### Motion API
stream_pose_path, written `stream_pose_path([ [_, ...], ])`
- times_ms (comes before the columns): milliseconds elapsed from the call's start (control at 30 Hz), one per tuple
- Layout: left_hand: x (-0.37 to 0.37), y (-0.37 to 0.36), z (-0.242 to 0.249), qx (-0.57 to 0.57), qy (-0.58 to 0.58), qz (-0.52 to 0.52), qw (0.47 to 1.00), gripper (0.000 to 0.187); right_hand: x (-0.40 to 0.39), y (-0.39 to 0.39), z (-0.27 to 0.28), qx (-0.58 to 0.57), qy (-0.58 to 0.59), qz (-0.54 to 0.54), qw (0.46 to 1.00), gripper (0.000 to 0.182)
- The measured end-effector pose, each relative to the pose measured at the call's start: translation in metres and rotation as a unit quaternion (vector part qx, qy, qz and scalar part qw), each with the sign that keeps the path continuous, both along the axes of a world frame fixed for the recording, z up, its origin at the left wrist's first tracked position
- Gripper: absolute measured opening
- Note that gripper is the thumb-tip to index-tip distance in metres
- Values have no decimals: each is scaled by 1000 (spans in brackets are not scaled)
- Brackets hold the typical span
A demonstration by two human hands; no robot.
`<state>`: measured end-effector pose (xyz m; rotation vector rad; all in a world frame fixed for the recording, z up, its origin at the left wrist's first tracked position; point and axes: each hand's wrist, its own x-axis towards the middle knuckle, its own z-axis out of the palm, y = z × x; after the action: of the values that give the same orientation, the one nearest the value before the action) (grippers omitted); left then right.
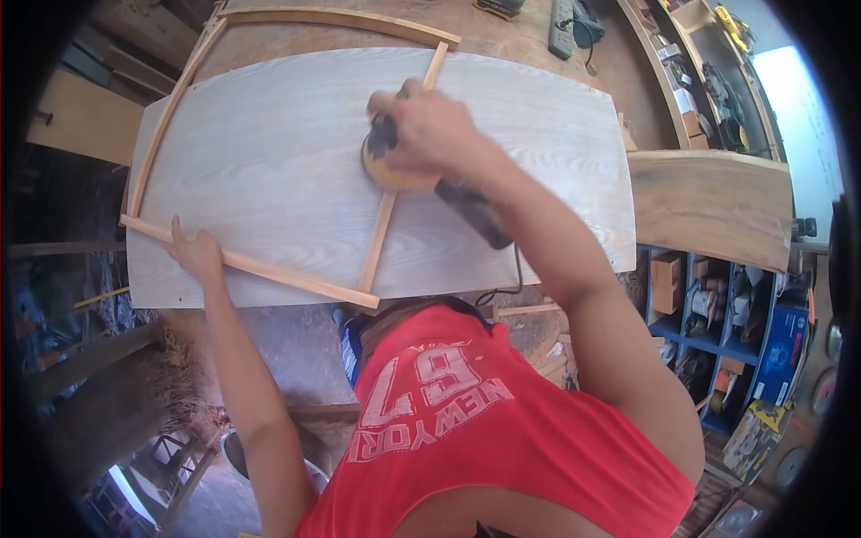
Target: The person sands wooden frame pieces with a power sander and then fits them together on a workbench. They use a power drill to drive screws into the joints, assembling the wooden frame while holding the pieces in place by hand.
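A light wooden frame lies on a broad pale wood-grained panel. My left hand grips the frame's near rail, toward the left corner, with one finger stretched forward. My right hand is wrapped over a yellow and black orbital sander, which sits on the frame's right crosspiece. The sander's dark dust canister points toward my right forearm, and its cord hangs down near the panel's near edge. The sanding pad's underside is hidden.
A workbench extends behind the panel, with a power strip on it. To the right stand a thick wooden slab and a blue shelf unit with supplies. Shelves with tools line the far right.
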<state>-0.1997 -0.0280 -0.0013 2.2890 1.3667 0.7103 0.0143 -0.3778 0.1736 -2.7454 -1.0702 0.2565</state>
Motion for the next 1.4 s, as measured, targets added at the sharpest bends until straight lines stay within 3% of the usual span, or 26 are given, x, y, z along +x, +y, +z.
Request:
stream_pose_path([
  [100,-4,10,-4,13,15,-26,999,65,59,-4,-1,33,-13,1,999,50],
  [167,-4,9,0,19,23,-43,999,64,89,-2,6,-6,9,-45,999,53],
  [300,-1,9,4,-8,10,-41,999,58,153,-1,-3,20,68,-78,994,51],
  [367,0,12,2,11,11,-46,999,57,169,-2,8,-16,22,-54,998,75],
  [467,1,8,5,14,14,-31,999,56,201,-3,-9,10,-40,-62,997,72],
  [500,1,9,7,-15,7,-38,999,55,191,-1,4,12,-39,-60,997,72],
  [567,0,10,7,-45,1,-43,998,55,160,1,45,61,116,-117,984,43],
  [700,-2,12,0,1,15,-45,999,54,171,4,33,148,212,-134,957,43],
  [867,-4,23,-7,-35,-48,-66,996,53,154,10,40,56,130,-84,986,43],
  [933,-1,19,-10,25,-32,-61,997,52,129,12,39,3,104,-59,993,44],
  [1100,2,20,-9,11,-55,-53,997,52,57,8,-5,-12,-87,116,989,54],
  [1200,-3,19,-11,0,-68,-44,997,52,-7,13,7,-29,-18,168,985,45],
  [1400,-3,12,-9,-14,-85,-20,996,52,-91,35,14,-68,15,245,967,47],
])
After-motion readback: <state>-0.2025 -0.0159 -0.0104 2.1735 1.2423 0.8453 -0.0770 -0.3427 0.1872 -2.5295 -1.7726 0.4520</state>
